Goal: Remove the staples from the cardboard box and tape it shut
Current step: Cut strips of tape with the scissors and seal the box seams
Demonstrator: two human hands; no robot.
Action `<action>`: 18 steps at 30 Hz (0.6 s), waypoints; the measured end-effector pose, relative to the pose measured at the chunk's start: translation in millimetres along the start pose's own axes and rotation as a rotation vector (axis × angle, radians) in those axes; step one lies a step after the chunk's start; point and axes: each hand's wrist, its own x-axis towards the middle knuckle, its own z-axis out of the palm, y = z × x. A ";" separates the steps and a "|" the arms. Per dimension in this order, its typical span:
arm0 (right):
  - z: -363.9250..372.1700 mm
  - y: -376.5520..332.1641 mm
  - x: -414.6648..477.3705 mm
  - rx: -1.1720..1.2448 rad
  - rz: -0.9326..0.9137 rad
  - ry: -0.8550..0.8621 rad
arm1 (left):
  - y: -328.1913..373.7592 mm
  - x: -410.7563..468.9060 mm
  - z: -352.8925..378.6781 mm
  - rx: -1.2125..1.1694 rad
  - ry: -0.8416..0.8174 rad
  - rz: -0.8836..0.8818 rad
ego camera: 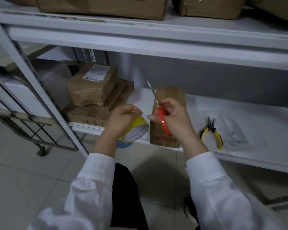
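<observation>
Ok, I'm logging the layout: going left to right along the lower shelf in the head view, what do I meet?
Stack of brown cardboard parcels → yellow roll of tape → narrow brown cardboard box → yellow-handled pliers → clear plastic tray.

Left hand (121,119): back upward, fingers curled over a yellow roll of adhesive tape (136,131).
Right hand (176,120): fingers curled round the handles of red-handled metal scissors (162,118), blades pointing up and away.
Forearms: both extended forward in white long sleeves (90,188), wrists bare, hands close together.
</observation>
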 end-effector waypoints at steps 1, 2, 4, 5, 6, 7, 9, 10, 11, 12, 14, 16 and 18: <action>4.0 -0.8 0.5 0.006 0.008 -0.030 | 4.6 -2.3 0.1 -0.017 -0.030 0.005; 7.2 -1.1 0.8 0.013 0.018 -0.047 | 8.6 -4.4 0.0 -0.036 -0.057 0.005; 9.5 -1.0 1.4 0.010 0.027 -0.052 | 13.3 -7.3 -0.3 -0.076 -0.102 0.000; 9.8 -1.0 1.2 0.003 0.032 -0.048 | 14.7 -8.6 -0.8 -0.084 -0.120 0.001; 8.9 -0.9 1.2 0.006 0.039 -0.043 | 15.4 -9.4 -1.1 -0.071 -0.145 0.013; 8.2 -0.4 1.6 0.014 0.049 -0.040 | 15.6 -10.5 -1.5 -0.049 -0.173 0.035; 5.6 0.4 2.2 0.022 0.075 -0.028 | 14.0 -12.8 -1.6 0.002 -0.246 0.085; 4.1 0.6 2.2 0.012 0.086 -0.022 | 12.8 -14.2 -1.5 0.026 -0.288 0.097; 2.4 0.2 2.0 0.001 0.088 -0.014 | 11.7 -15.6 -1.5 0.039 -0.326 0.096; 1.0 0.3 1.6 -0.005 0.085 -0.006 | 11.1 -16.8 -0.7 0.047 -0.348 0.084; -0.9 -0.5 -0.2 0.001 0.064 0.010 | 12.3 -19.9 2.2 0.097 -0.350 0.066; -1.8 -3.0 -2.4 0.018 0.045 0.029 | 17.1 -23.0 5.7 0.208 -0.327 0.085; -2.2 -4.5 -2.9 0.055 0.030 0.051 | 23.8 -24.4 9.2 0.336 -0.284 0.130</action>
